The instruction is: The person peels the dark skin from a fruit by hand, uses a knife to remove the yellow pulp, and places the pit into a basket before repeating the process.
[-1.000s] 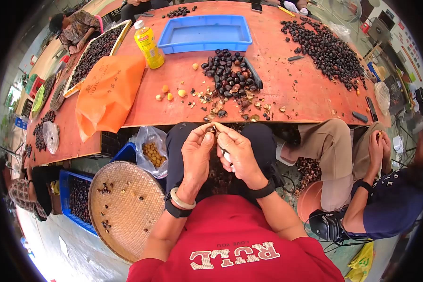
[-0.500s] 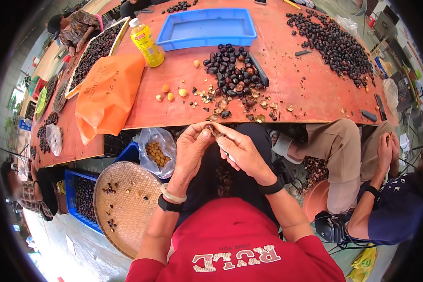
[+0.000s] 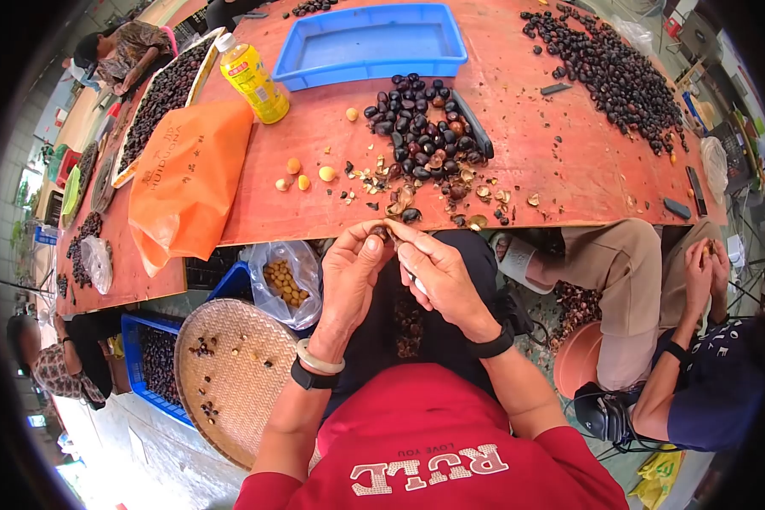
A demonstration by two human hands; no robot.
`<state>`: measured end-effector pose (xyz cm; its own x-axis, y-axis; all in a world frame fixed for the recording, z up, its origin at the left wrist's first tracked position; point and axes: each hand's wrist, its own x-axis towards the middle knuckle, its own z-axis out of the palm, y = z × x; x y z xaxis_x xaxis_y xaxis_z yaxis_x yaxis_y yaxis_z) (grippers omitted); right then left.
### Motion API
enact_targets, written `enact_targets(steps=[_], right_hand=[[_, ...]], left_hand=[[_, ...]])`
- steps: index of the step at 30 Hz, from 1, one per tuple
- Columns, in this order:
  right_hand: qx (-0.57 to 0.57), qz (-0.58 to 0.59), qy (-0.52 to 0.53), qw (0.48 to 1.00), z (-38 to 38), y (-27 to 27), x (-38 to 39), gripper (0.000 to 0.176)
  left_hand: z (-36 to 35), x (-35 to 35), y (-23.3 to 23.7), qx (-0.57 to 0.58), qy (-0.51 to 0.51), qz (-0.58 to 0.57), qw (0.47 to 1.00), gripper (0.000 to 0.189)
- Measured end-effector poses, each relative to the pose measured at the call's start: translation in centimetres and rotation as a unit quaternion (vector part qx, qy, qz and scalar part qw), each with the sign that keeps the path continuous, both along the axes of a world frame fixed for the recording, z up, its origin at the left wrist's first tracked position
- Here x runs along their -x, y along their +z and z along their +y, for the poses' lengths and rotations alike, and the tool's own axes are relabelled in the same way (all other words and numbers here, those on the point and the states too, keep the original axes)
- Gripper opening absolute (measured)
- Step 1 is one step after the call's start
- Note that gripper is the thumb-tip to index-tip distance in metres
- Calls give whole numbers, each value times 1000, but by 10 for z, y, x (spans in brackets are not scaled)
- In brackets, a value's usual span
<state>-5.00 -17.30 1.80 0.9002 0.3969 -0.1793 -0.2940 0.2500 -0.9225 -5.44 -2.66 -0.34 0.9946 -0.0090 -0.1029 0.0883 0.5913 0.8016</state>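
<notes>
My left hand [image 3: 354,265] pinches a dark brown nut [image 3: 380,231] between thumb and fingertips, just in front of the table edge. Closed beside it is my right hand [image 3: 440,274], its thumb and index finger at the nut. A small white-ended tool [image 3: 418,285] shows in the right palm; its kind is hidden by the fingers. On the table ahead lies a pile of shiny dark nuts [image 3: 416,127], with broken shell pieces [image 3: 399,200] along its near side. Several peeled yellow kernels [image 3: 326,173] sit to the left of the shells.
An orange bag [image 3: 187,187], a yellow drink bottle [image 3: 259,85] and a blue tray [image 3: 370,72] stand on the table. By my left are a bag of kernels [image 3: 285,280], a woven tray [image 3: 238,357] and a blue crate [image 3: 144,382]. A co-worker's hands [image 3: 705,272] are at right.
The view has shifted slightly. Both hands stay together at the nut, with the fingertips slightly changed in position around it.
</notes>
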Motion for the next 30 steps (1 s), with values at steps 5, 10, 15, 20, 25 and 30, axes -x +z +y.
enact_targets(steps=[5,10,15,20,25,30], right_hand=[[9,-11,23,1000,-1,6,-2,41],[29,-31,22,999,0,4,-3,42],[39,-48,-4,998,7,-2,-1,40],[25,-53,-43,997,18,-5,2,39],[-19,-11,-67,997,27,-8,0,38],[-61,18,-73,995,33,-9,-8,37]], left_hand=[[2,-3,-1,0,-1,19,1000,28],[0,-4,-2,13,9,21,1000,28],[2,-3,-7,23,3,5,1000,30],[-3,-2,-10,19,45,-7,999,27],[-7,-4,-11,28,69,-20,997,24],[-9,-7,-13,28,88,-32,995,22]])
